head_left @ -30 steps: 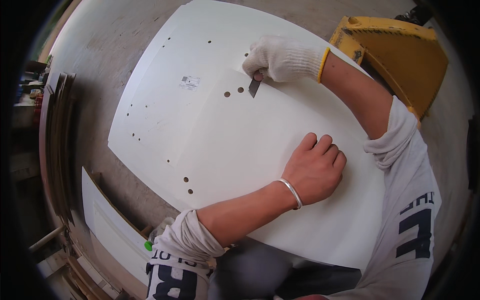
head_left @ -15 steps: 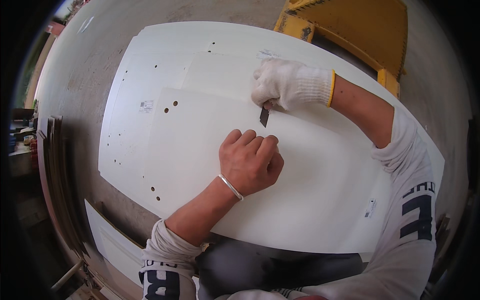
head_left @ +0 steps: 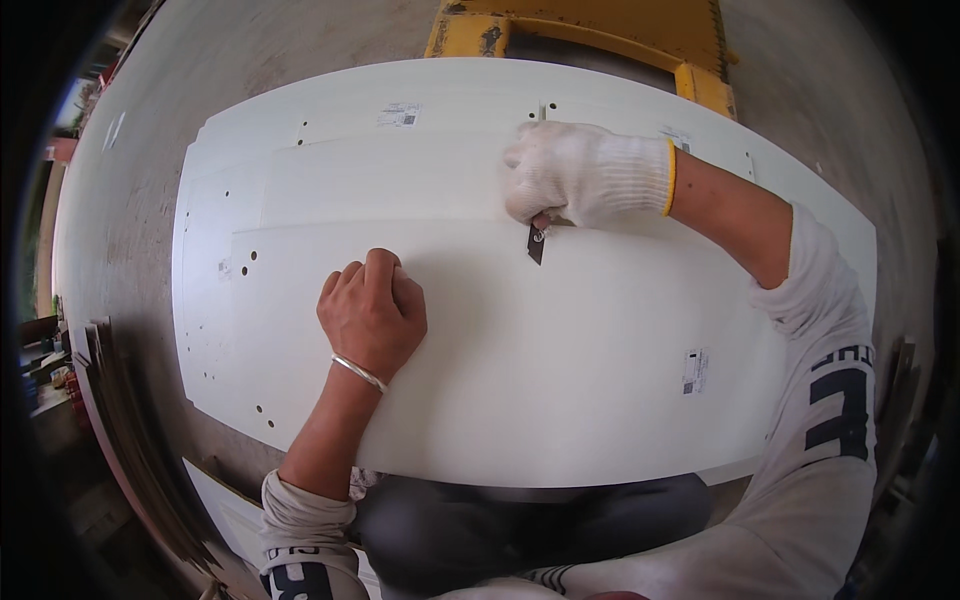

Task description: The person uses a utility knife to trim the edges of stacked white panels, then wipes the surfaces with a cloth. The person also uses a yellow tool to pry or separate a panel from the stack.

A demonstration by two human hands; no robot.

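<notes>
My left hand (head_left: 372, 318), bare and with a silver bangle at the wrist, is closed in a fist over the large white panel (head_left: 560, 380). What its fingers hold, if anything, is hidden. Farther off and to the right, my right hand (head_left: 560, 175) wears a white knit glove with a yellow cuff. It is closed on a dark knife blade (head_left: 536, 244), whose slanted tip points toward me, close over the panel. Any handle is hidden in the glove. The panel lies on another white panel (head_left: 205, 300) with several dark round holes near the left end.
A worn yellow metal frame (head_left: 590, 38) stands beyond the panels. Long dark boards (head_left: 120, 400) lean at the left, near another white panel (head_left: 225, 510). Printed labels (head_left: 695, 370) are stuck on the panels. My dark-trousered legs (head_left: 520, 525) are at the near edge.
My left fist has moved left and slightly nearer, away from the blade. The right hand still grips the blade, and the view has shifted over the panels.
</notes>
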